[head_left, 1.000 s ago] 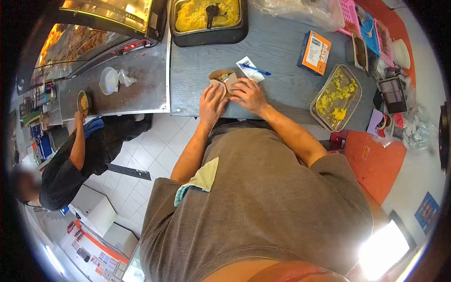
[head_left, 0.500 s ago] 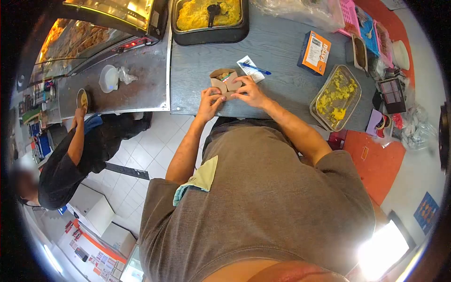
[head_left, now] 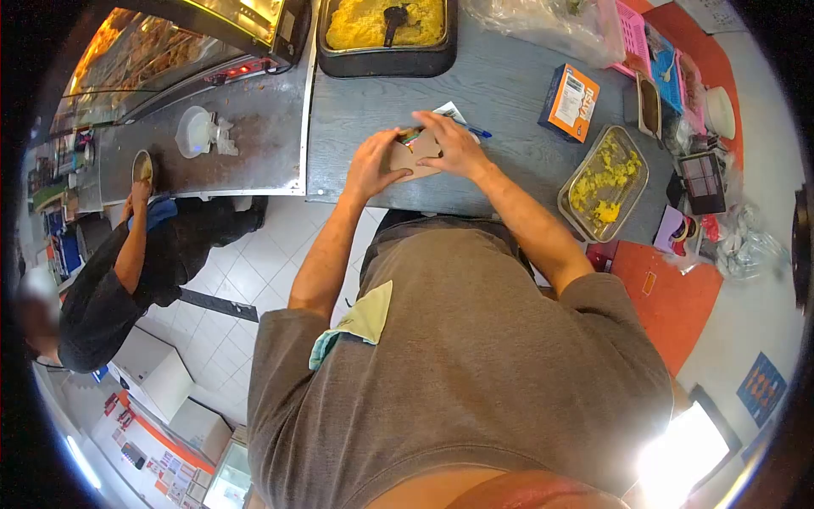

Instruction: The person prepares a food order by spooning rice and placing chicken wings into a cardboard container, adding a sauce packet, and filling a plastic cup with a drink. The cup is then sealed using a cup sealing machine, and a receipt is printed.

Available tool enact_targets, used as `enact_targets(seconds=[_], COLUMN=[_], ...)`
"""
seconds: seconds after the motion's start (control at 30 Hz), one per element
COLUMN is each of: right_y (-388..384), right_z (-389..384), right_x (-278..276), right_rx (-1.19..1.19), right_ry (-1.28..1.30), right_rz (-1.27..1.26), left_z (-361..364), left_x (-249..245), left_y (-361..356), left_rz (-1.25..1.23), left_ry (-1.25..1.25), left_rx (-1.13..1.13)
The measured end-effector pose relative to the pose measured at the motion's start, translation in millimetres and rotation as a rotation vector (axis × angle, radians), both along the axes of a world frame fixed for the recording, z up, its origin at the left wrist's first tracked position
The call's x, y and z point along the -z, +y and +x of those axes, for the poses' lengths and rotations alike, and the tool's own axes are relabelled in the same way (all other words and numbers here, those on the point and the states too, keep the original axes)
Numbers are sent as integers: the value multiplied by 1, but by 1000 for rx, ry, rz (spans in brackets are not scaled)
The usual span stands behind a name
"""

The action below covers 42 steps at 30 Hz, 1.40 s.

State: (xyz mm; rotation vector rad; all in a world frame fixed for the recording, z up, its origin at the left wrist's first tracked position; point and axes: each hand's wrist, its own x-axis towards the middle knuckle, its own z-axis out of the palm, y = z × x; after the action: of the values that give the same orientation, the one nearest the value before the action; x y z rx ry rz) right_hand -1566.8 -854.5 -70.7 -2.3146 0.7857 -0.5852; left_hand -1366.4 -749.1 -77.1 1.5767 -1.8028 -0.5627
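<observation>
A small brown cardboard food box (head_left: 413, 159) stands on the dark grey table before me, its near flap folded over. Colourful contents peek out at its far side, too small to make out. Curled around the box's left side is my left hand (head_left: 371, 167), thumb at the near edge. My right hand (head_left: 455, 151) grips the right side, fingers over the far edge and thumb on the flap. Just behind the right hand lie a printed slip (head_left: 449, 110) and a blue pen (head_left: 481, 132), both partly covered.
A black pan of yellow food (head_left: 386, 64) stands at the back. To the right are an orange carton (head_left: 570, 103) and a glass dish with yellow remains (head_left: 604, 184). At left, a co-worker (head_left: 127, 254) holds a bowl (head_left: 142, 168) near a heated display case (head_left: 161, 68).
The near flap has come up over the box's opening. My hands have spread from pinching its front edge to holding both sides. The co-worker's bowl has shifted slightly left.
</observation>
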Motion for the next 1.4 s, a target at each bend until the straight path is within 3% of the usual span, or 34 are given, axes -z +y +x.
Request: enact_targets(seconds=[0.03, 0.1, 0.13, 0.3, 0.37, 0.4, 0.43, 0.47, 0.6, 0.67, 0.8, 0.93, 1.0, 1.23, 1.4], right_y=[-4, -5, -5, 21, 36, 46, 52, 52, 49, 35, 17, 12, 17, 25, 21], right_z=[0, -3, -2, -8, -9, -10, -10, -9, -6, -12, -23, -19, -13, -1, 1], right_x=[-1, 13, 16, 16, 15, 16, 21, 26, 8, 10, 20, 25, 29, 41, 56], right_rx=[-177, -242, -303, -94, 3, 150, 295, 267, 367, 201, 56, -29, -53, 85, 45], right_ry=[27, 32, 35, 0, -10, 51, 112, 39, -36, -52, 38, 73, 87, 59, 56], right_rz=[-22, -124, -227, -284, -242, -2, 236, 302, 477, 134, 276, 280, 247, 332, 353], left_z=[0, 0, -6, -26, -32, -33, -33, -33, -32, -31, -51, -60, -59, -49, -40], left_x=[6, 18, 15, 10, 13, 13, 6, 3, 9, 13, 0, 9, 3, 19, 28], left_y=[4, 14, 20, 28, 23, 19, 12, 8, 9, 19, 30, 24, 24, 28, 25], left_rz=[1, -126, -73, 7, 161, 162, 328, 494, 360, 131, 76, 85, 229, 194, 309], left_ry=[0, -235, -356, -466, 93, 96, 369, 647, 722, 240, 35, 173, 411, 329, 448], left_rx=[-4, 62, 29, -69, -412, -417, -596, -769, -687, -294, -314, -383, -461, -420, -416])
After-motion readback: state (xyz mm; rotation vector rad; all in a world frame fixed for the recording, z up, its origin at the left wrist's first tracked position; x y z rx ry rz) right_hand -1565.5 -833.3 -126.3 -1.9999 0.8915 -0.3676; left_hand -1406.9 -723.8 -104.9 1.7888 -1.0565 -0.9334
